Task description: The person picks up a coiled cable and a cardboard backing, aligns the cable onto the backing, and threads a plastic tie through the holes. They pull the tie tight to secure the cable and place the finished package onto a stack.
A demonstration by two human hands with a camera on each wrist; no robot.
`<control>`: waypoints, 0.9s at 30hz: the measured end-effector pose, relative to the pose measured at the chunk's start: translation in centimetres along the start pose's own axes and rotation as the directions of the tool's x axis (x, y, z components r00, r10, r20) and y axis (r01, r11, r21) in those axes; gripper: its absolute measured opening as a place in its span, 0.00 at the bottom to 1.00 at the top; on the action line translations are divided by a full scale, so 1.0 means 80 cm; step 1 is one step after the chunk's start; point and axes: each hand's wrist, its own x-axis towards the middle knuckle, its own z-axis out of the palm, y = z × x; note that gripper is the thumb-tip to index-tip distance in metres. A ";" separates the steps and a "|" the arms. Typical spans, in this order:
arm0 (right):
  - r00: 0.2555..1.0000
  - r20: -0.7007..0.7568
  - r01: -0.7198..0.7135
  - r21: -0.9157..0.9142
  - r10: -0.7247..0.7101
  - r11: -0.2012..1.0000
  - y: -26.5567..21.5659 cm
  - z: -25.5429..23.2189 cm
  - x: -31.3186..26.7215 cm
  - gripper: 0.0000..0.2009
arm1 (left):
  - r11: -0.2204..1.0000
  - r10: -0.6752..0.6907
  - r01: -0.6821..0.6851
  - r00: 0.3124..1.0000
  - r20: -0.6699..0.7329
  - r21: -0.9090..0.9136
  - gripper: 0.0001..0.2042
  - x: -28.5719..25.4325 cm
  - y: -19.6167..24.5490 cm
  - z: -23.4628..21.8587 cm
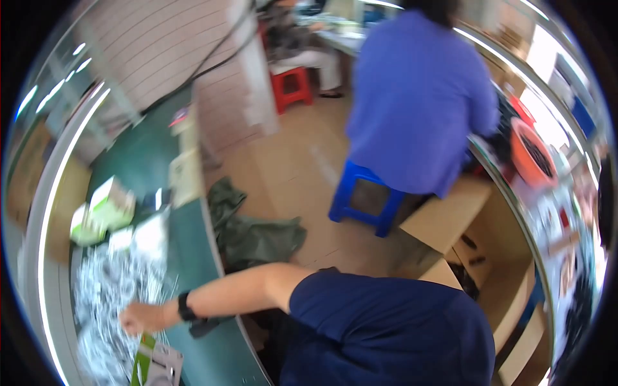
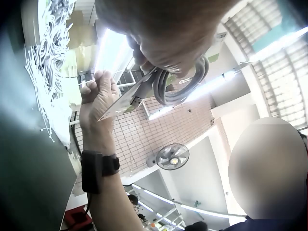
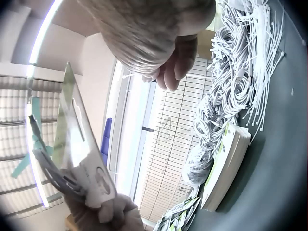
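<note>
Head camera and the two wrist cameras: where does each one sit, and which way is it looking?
Head: on the head, looking down at the green table and white cable pile; an outstretched arm and navy shirt show.
Left wrist: below the left hand, facing up at a wall fan; the right hand shows opposite.
Right wrist: below the right hand, facing up; the left hand shows.
Both wrist views share the card and grey cable coil.

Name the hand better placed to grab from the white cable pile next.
Right, probably: the right hand hovers beside the white cable pile, while the left hand already grips a card and coiled cable.
</note>
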 end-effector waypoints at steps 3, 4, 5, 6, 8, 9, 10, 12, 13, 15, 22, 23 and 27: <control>0.995 0.037 0.090 0.020 -0.091 0.996 -0.003 0.001 0.001 0.08 | 0.785 -0.199 0.070 0.969 -0.144 -0.615 0.17 -0.045 -0.033 0.049; 0.992 0.088 0.097 -0.053 -0.092 0.994 0.010 0.005 0.003 0.08 | 0.747 -0.156 -0.055 0.954 -0.256 -0.662 0.14 -0.071 -0.049 0.058; 0.990 0.128 0.070 -0.013 -0.067 0.997 -0.005 0.000 0.000 0.08 | 0.704 -0.111 -0.186 0.924 -0.365 -0.685 0.11 -0.097 -0.065 0.068; 0.976 0.178 -0.143 0.066 0.129 0.988 -0.039 -0.002 -0.001 0.07 | 0.822 0.073 -0.244 0.941 -0.329 -0.515 0.11 -0.117 -0.069 0.053; 0.939 0.283 -0.208 0.016 0.195 0.978 -0.055 -0.003 0.009 0.07 | 0.808 0.052 -0.353 0.840 -0.539 -0.472 0.08 -0.106 -0.025 0.018; 0.915 0.335 -0.261 0.072 0.223 0.963 -0.061 -0.002 0.013 0.05 | 0.800 0.130 -0.414 0.826 -0.548 -0.434 0.09 -0.091 -0.001 -0.019; 0.898 0.372 -0.284 0.078 0.236 0.956 -0.069 0.002 0.015 0.04 | 0.786 0.206 -0.474 0.807 -0.553 -0.398 0.11 -0.076 0.024 -0.056; 0.863 0.436 -0.334 0.117 0.254 0.935 -0.072 0.010 0.021 0.03 | 0.678 0.217 -0.546 0.789 -0.575 -0.492 0.13 -0.067 0.032 -0.063; 0.847 0.463 -0.364 0.150 0.260 0.919 -0.070 0.015 0.022 0.02 | 0.611 0.224 -0.557 0.803 -0.552 -0.562 0.15 -0.069 0.027 -0.058; 0.813 0.515 -0.410 0.177 0.271 0.895 -0.076 0.020 0.026 0.03 | 0.612 0.272 -0.564 0.808 -0.522 -0.554 0.16 -0.076 0.026 -0.059; 0.678 0.661 -0.557 0.178 0.321 0.811 -0.066 0.041 0.025 0.03 | 0.631 0.265 -0.543 0.822 -0.504 -0.554 0.18 -0.076 0.013 -0.058; 0.661 0.674 -0.577 0.174 0.331 0.798 -0.064 0.043 0.024 0.03 | 0.627 0.266 -0.545 0.821 -0.505 -0.556 0.18 -0.074 0.011 -0.058; 0.652 0.683 -0.592 0.190 0.328 0.783 -0.055 0.047 0.018 0.05 | 0.625 0.263 -0.542 0.824 -0.502 -0.562 0.18 -0.071 0.007 -0.050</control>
